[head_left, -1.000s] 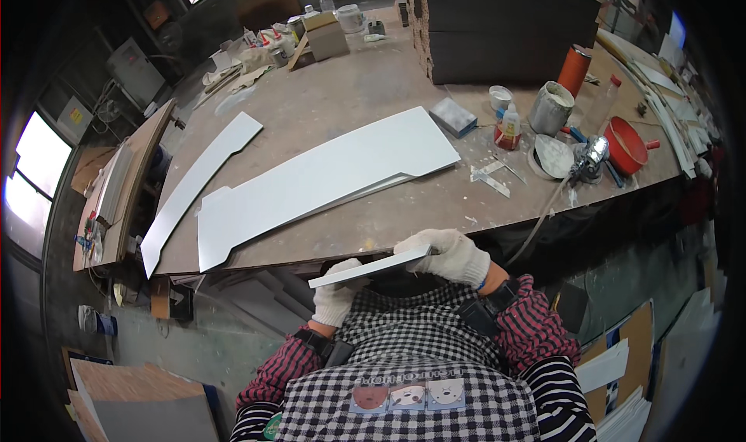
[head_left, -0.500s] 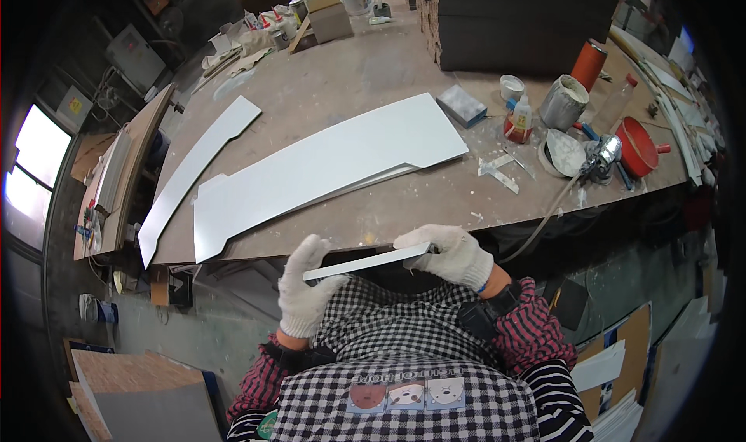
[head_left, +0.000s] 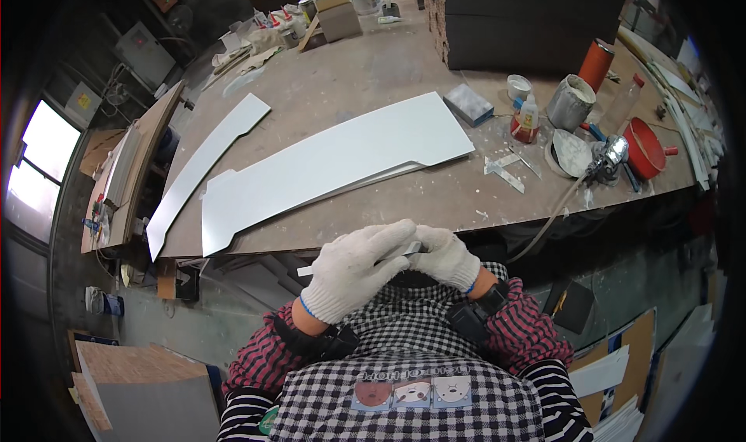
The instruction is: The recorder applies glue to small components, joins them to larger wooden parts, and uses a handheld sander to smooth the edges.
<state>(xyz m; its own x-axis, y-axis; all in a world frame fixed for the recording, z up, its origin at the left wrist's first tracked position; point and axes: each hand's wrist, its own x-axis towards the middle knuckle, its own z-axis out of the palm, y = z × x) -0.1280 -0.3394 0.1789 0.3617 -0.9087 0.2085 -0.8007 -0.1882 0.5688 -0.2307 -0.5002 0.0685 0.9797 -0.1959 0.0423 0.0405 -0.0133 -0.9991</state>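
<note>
A narrow white strip (head_left: pixel 305 271) is held between my gloved hands, just off the near edge of the workbench. My right hand (head_left: pixel 447 263), in a white knit glove, is closed on the strip's right end. My left hand (head_left: pixel 353 275), gloved alike, lies across the strip with fingers and thumb on either side of it, fingertips touching the right hand. It covers most of the strip; only the left tip and a bit near the right hand show. Beyond, a wide white panel (head_left: pixel 334 162) with a notched edge lies on the bench, another piece partly beneath it.
A slimmer curved white panel (head_left: pixel 206 166) lies to the left on the workbench (head_left: pixel 342 76). At right are a sanding block (head_left: pixel 468 104), a glue bottle (head_left: pixel 526 119), a crusted can (head_left: pixel 571 101), a spray gun (head_left: pixel 608 158) with hose, and a red funnel-like cup (head_left: pixel 646 148).
My left hand has slid rightward along the strip from its left end up to my right hand, which still grips the right end. The view has shifted slightly.
</note>
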